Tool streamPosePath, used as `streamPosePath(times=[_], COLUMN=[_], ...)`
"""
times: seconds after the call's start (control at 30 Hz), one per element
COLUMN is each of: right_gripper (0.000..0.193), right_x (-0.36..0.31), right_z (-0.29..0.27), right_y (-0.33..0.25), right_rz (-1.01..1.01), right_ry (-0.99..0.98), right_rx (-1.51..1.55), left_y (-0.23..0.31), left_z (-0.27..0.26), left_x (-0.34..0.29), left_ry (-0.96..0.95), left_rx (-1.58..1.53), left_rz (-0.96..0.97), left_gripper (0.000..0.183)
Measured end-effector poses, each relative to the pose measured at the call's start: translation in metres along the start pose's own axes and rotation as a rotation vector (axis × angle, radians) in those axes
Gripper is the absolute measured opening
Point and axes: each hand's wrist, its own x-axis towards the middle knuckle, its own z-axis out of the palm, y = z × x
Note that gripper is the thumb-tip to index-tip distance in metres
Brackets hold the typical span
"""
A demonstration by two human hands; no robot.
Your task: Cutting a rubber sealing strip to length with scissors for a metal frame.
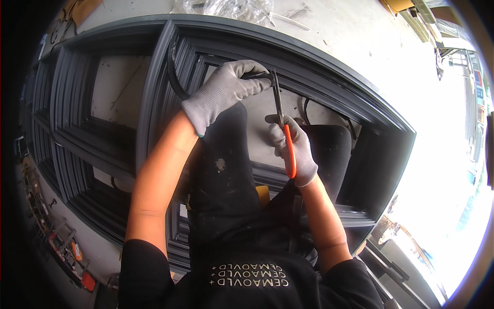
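Both of my hands wear grey work gloves. My left hand [231, 85] pinches the end of a black rubber-like strip [176, 77], which curves away to the left behind the glove and along the frame bar. My right hand [296, 147] is closed round scissors with an orange handle [290, 154]. Their blades [278, 98] point away from me, and the tips meet the strip end just right of my left fingertips. Whether the blades are fully closed is hard to make out. Beneath both hands lies a large dark grey window-like frame [309, 54] with several openings.
Clear plastic film [239, 9] lies on the pale floor beyond the frame. Black curved strip [306, 110] shows in the right opening. My legs [221, 159] are inside the frame's opening. Tools and an orange-red item [88, 281] lie at the lower left. Metal profiles [386, 265] stand at the lower right.
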Motion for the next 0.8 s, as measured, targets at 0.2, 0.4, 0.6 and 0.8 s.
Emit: streamPosePath(times=[0.2, 0.4, 0.6, 0.8], right_gripper=[0.027, 0.028, 0.029, 0.024], right_x=[-0.0016, -0.0003, -0.0022, -0.0007], right_z=[0.0006, -0.0003, -0.0028, -0.0034], right_y=[-0.0028, -0.0029, -0.0049, 0.0007], right_rz=[-0.001, -0.005, 0.058, 0.037], right_ry=[0.042, 0.1, 0.114, 0.149], right_rx=[-0.061, -0.166, -0.185, -0.164], left_y=[-0.0003, -0.0026, 0.0024, -0.0016], left_z=[0.0004, 0.0008, -0.0001, 0.003], left_x=[-0.0018, -0.0006, 0.0016, 0.0012], left_ry=[-0.021, 0.004, -0.003, -0.034], left_rx=[-0.078, -0.066, -0.016, -0.058], left_rz=[0.001, -0.021, -0.068, -0.058], left_gripper=[0.023, 0.026, 0.024, 0.023])
